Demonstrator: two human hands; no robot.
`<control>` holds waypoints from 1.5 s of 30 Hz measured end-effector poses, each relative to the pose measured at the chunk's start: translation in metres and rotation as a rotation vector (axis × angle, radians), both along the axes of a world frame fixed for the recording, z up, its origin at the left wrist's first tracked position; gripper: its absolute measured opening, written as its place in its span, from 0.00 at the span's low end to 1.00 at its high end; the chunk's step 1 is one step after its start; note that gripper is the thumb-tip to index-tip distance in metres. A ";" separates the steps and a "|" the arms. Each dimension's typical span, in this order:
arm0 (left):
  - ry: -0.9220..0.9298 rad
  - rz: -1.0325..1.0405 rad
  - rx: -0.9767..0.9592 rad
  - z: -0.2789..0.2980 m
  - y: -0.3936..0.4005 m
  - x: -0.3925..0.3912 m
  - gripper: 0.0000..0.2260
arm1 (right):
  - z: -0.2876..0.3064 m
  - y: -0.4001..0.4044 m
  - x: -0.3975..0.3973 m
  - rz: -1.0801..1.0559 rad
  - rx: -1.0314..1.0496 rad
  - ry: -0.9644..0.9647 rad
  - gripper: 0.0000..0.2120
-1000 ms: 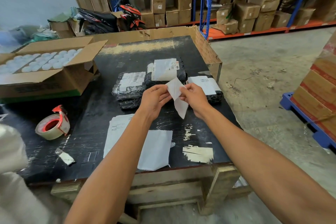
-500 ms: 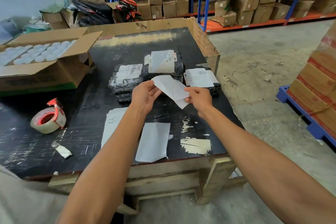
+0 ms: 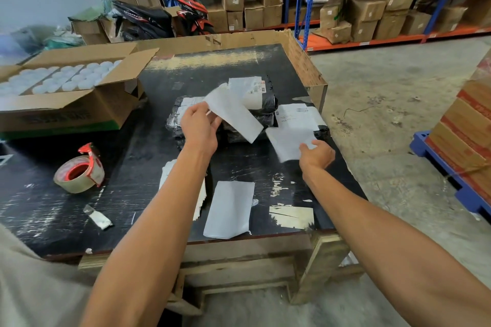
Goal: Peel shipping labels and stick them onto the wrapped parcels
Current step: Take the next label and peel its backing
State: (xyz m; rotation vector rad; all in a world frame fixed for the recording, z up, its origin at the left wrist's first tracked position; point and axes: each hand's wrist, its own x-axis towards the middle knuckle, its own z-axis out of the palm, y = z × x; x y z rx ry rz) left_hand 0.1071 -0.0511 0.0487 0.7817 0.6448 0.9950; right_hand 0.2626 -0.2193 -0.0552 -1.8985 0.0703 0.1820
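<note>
Three black-wrapped parcels sit mid-table, each with a white label on top: a left parcel [image 3: 175, 117], a stacked middle parcel [image 3: 267, 93] and a right parcel [image 3: 300, 114]. My left hand [image 3: 199, 127] pinches one white sheet [image 3: 233, 111], raised over the middle parcel. My right hand [image 3: 317, 154] holds a second white sheet [image 3: 289, 141] low beside the right parcel. The two sheets are apart; I cannot tell which is the label and which the backing. A stack of label sheets [image 3: 166, 172] lies partly under my left forearm.
A loose white sheet [image 3: 228, 210] lies near the front edge of the black table [image 3: 132, 167]. A tape dispenser [image 3: 78, 172] sits at the left, an open carton of white lids [image 3: 66, 79] behind it. A blue pallet of boxes [image 3: 462, 146] stands on the right.
The single folded sheet held between both hands has come apart into two. My left hand lifted its sheet up and left; my right hand drew its sheet down to the right.
</note>
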 end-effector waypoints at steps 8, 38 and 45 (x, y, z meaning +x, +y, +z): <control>0.015 -0.049 0.018 0.002 -0.005 0.002 0.06 | -0.021 0.026 -0.042 0.641 0.238 0.240 0.11; 0.200 -0.164 0.053 -0.007 -0.036 0.024 0.12 | 0.039 0.030 -0.052 0.556 -0.095 -0.935 0.07; 0.213 -0.239 0.063 -0.012 -0.044 0.018 0.15 | 0.040 0.028 -0.044 0.439 -0.001 -0.695 0.07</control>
